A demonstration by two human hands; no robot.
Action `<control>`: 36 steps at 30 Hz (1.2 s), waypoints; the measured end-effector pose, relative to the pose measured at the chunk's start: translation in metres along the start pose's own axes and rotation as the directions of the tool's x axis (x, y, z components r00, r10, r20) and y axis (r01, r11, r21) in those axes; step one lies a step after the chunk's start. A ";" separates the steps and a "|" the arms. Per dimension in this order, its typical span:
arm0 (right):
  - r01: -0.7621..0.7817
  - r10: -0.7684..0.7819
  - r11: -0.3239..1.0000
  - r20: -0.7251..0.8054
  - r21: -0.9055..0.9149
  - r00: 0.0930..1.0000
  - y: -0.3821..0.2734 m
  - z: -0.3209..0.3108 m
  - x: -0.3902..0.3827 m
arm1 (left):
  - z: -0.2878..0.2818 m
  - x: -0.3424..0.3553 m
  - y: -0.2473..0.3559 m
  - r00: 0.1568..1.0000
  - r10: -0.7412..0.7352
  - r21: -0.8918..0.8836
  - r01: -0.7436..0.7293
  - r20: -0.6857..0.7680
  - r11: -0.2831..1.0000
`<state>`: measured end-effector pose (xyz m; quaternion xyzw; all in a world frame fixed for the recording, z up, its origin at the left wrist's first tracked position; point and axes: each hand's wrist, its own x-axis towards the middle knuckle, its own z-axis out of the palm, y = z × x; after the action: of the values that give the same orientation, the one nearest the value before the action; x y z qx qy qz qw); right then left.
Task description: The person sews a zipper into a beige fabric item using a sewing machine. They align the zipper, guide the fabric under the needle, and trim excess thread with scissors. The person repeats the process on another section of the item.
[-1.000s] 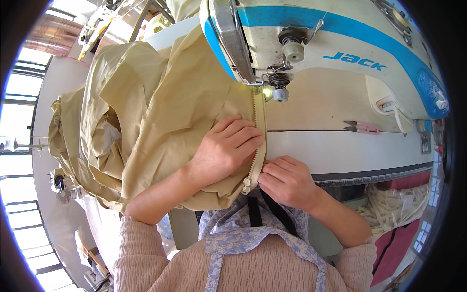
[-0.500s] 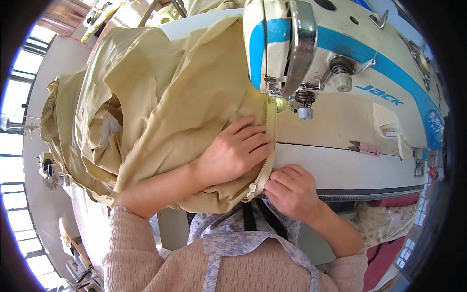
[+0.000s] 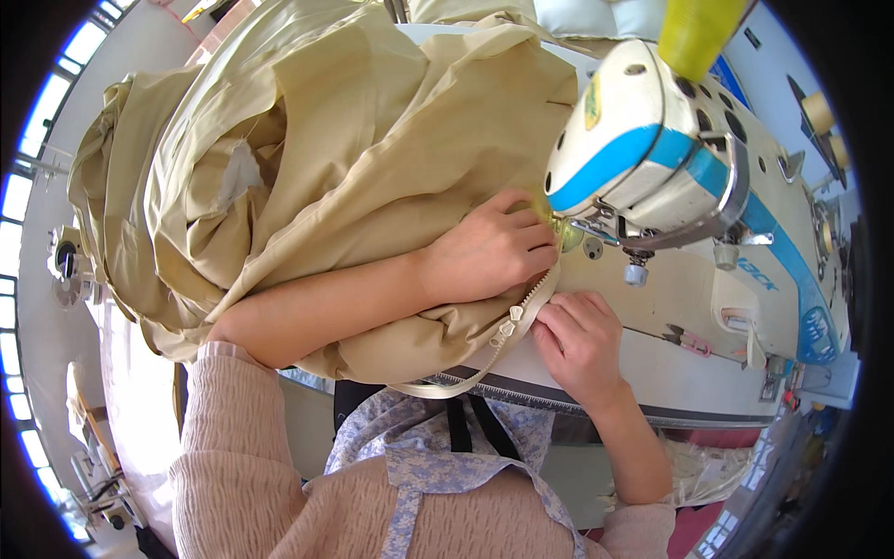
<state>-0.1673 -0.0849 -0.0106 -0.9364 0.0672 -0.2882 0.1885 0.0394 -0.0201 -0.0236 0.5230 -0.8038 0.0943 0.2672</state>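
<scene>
A large khaki garment [image 3: 372, 168] lies bunched over the left of the sewing table and up to the presser foot. My left hand [image 3: 494, 244] rests on it close beside the needle area, its fingers bent together on the fabric at the zipper's edge; the thumb is hidden. A cream zipper [image 3: 533, 296] with pale teeth runs down from under those fingers. Its two sliders [image 3: 510, 321] show below, and the loose tape end [image 3: 442, 390] curves over the table edge. My right hand [image 3: 579, 343] is closed, pinching the zipper tape just right of the teeth.
The white and blue sewing machine [image 3: 643, 158] stands at the right, its needle area partly hidden. Pink-handled thread snips [image 3: 691, 341] lie on its bed. A dark ruled strip [image 3: 521, 395] lines the front table edge. A yellow object [image 3: 697, 37] is above the machine head.
The view has shifted, so the machine sits farther right. My left fingers are more bent and closer to the needle area. My right hand grips farther up, above the sliders; the loose tape end shows.
</scene>
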 end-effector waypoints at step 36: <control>-0.049 0.057 0.993 0.074 -0.109 0.996 -0.001 0.007 0.001 | 0.028 0.013 -0.058 0.954 -0.284 0.137 0.295 -0.097 0.946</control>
<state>-0.1627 -0.0820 -0.0150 -0.9534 0.1001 -0.2429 0.1481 0.0775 -0.0681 -0.0478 0.6499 -0.6983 0.1339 0.2685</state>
